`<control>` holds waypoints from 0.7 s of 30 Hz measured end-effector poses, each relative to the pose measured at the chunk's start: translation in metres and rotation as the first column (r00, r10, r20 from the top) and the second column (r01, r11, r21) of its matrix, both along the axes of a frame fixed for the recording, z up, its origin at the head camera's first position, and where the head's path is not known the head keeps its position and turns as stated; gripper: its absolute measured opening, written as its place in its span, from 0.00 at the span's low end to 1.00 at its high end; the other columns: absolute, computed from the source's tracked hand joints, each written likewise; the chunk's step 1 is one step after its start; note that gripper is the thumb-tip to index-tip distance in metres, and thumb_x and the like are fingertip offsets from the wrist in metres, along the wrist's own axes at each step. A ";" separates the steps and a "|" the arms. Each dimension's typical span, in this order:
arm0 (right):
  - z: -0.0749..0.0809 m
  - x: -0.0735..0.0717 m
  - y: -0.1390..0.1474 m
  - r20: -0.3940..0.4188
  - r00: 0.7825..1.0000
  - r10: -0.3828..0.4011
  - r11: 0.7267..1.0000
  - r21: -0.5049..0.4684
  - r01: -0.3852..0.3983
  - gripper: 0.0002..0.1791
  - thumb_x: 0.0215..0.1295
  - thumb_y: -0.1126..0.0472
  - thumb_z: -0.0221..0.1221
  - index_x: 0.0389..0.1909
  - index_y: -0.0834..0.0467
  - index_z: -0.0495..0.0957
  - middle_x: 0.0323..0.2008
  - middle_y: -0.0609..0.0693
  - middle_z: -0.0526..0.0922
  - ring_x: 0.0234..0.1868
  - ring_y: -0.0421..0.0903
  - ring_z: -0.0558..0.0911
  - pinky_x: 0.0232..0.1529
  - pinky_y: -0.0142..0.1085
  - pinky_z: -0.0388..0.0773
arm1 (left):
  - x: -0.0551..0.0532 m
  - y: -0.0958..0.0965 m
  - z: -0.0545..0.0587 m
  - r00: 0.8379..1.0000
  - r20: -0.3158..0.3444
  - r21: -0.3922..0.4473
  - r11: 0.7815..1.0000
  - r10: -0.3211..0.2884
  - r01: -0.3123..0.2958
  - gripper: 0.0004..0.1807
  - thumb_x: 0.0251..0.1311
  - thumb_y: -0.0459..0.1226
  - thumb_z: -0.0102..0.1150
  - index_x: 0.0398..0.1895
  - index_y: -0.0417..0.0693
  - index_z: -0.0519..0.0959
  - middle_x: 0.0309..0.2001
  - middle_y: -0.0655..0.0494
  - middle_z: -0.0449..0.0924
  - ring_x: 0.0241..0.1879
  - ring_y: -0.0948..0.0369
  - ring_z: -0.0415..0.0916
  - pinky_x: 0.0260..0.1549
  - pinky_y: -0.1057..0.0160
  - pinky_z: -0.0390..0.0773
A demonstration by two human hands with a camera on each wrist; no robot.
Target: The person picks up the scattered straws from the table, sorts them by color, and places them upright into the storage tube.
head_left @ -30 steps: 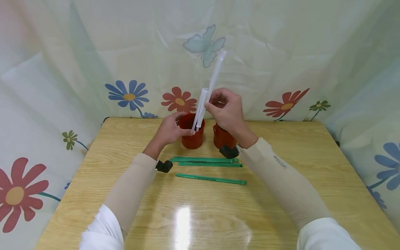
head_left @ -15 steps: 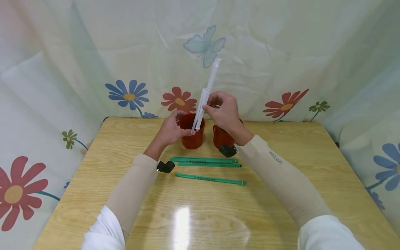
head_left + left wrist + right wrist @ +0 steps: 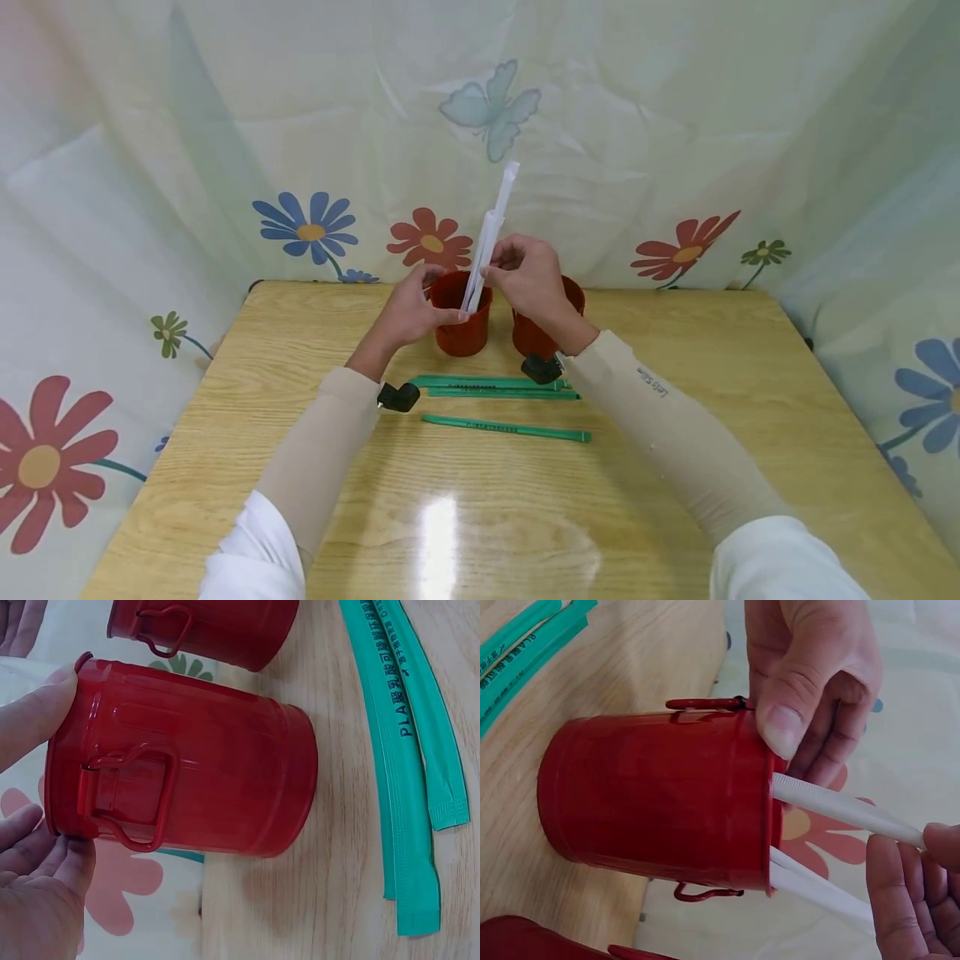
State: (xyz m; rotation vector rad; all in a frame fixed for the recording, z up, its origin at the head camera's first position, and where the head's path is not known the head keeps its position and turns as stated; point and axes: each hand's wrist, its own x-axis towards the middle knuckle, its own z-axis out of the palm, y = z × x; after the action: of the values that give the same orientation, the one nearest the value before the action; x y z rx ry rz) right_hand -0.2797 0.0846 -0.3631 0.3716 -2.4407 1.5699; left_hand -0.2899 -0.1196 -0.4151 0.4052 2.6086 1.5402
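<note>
Right hand's (image 3: pixel 532 282) pinching a white wrapped straw (image 3: pixel 840 805) that leans roughly 1-to-7 o'clock, bottom end inside the red bucket (image 3: pixel 461 339) at its 8 o'clock, while the closer left hand (image 3: pixel 408 310) just grips the rim.

Right hand (image 3: pixel 528 273)'s dropped a bit, so its straw (image 3: pixel 506 188) sits lower in the left bucket (image 3: pixel 461 340); more of the right bucket (image 3: pixel 575 293) shows now.

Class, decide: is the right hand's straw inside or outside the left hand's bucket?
Partly inside: in the right wrist view, the straw slants into the bucket, which hides its lower end.
</note>
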 end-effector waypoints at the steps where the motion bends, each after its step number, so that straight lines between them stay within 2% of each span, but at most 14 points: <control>1: -0.001 0.000 0.000 0.010 1.000 -0.001 1.000 0.006 0.001 0.05 0.60 0.66 0.66 0.34 0.62 0.79 0.33 0.57 0.84 0.32 0.49 0.82 0.34 0.30 0.82 | 0.000 0.000 0.000 1.000 0.000 0.001 1.000 0.001 -0.001 0.46 0.49 0.45 0.76 0.70 0.49 0.61 0.68 0.52 0.69 0.69 0.50 0.66 0.64 0.48 0.75; 8: -0.003 -0.001 -0.002 0.059 0.998 -0.020 0.999 0.042 0.017 0.05 0.61 0.65 0.66 0.35 0.62 0.80 0.34 0.57 0.85 0.32 0.49 0.82 0.33 0.31 0.84 | -0.002 0.000 0.000 1.000 0.012 -0.002 1.000 0.000 0.000 0.45 0.49 0.45 0.76 0.69 0.50 0.62 0.67 0.52 0.70 0.68 0.51 0.67 0.63 0.48 0.76; 11: -0.004 -0.001 -0.002 0.069 0.997 -0.036 0.995 0.092 0.029 0.05 0.63 0.63 0.64 0.37 0.62 0.82 0.34 0.57 0.85 0.33 0.49 0.83 0.33 0.33 0.83 | -0.002 0.001 0.000 1.000 0.011 -0.004 1.000 0.001 -0.001 0.44 0.49 0.45 0.76 0.68 0.51 0.62 0.66 0.53 0.70 0.67 0.51 0.68 0.63 0.49 0.76; 16: -0.004 0.001 0.000 0.053 0.996 -0.076 0.969 0.241 0.062 0.10 0.68 0.58 0.59 0.40 0.59 0.86 0.36 0.53 0.87 0.36 0.49 0.81 0.35 0.38 0.81 | -0.002 0.000 0.000 1.000 -0.005 0.002 1.000 -0.004 0.004 0.44 0.50 0.44 0.75 0.68 0.49 0.62 0.66 0.50 0.71 0.67 0.49 0.68 0.61 0.49 0.78; 21: -0.003 0.009 0.003 0.012 0.998 -0.063 0.968 0.245 0.058 0.10 0.67 0.58 0.59 0.39 0.59 0.85 0.36 0.53 0.87 0.38 0.49 0.82 0.40 0.41 0.82 | -0.002 0.000 0.001 1.000 -0.003 0.001 1.000 -0.002 0.002 0.44 0.49 0.45 0.76 0.68 0.49 0.62 0.66 0.50 0.70 0.67 0.50 0.68 0.61 0.50 0.78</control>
State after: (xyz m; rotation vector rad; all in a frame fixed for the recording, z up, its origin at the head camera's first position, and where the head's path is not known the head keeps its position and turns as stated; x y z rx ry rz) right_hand -0.2709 0.0877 -0.3657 0.3193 -2.6418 1.2564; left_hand -0.2919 -0.1199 -0.4139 0.4110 2.6090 1.5413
